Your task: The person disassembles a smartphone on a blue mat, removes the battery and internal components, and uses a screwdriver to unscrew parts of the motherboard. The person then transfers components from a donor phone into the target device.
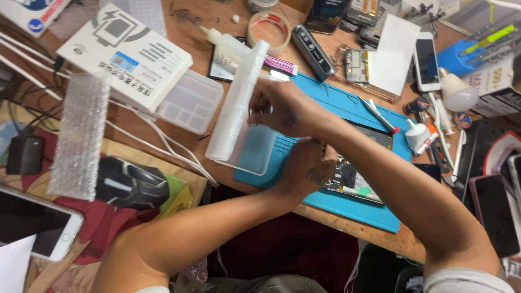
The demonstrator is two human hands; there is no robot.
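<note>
A worn wooden desk (179, 21) fills the view, lit evenly from above. A blue mat (374, 209) lies right of centre on it. Near left, a colourful printed cloth (108, 217) covers its edge; below the near edge all is dark.

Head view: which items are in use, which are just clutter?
In use: right hand holding the translucent plastic case; left hand on the opened phone; blue mat.

Lying about: white box, bubble wrap, tape roll, white phone.
</note>
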